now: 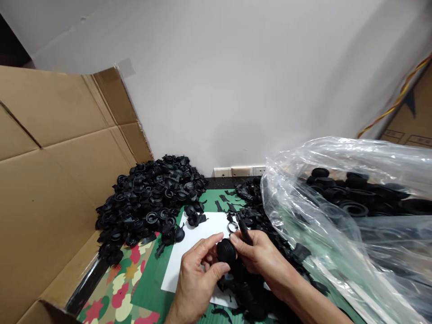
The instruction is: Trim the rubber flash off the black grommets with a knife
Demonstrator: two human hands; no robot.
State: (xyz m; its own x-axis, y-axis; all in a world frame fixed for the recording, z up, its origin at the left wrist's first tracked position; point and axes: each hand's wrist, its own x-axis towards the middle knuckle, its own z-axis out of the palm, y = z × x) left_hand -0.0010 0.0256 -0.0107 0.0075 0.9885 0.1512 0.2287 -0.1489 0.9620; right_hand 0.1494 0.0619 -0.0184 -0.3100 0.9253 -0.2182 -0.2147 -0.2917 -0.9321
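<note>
Between the thumb and fingers of my left hand (199, 270) is a black ribbed rubber boot (226, 251), round and about thumb-length across. My right hand (258, 252) is closed around a dark pen-like tool (245, 231) that points up and away; its working end cannot be made out. The right thumb and fingertips meet the boot's right side. Just beyond the hands, a thin black ring (232, 227) lies on a white sheet (182, 256). Below the hands is a dark heap of ribbed rubber boots (249, 292), partly hidden by my wrists.
A large pile of black rubber pieces (151, 193) stands left, against a cardboard panel (67, 166). Trimmed black scraps (249, 213) lie on the green mat (212, 196). At right, a clear plastic bag (280, 189) holds larger black parts (354, 208). Wall sockets (241, 171) sit behind.
</note>
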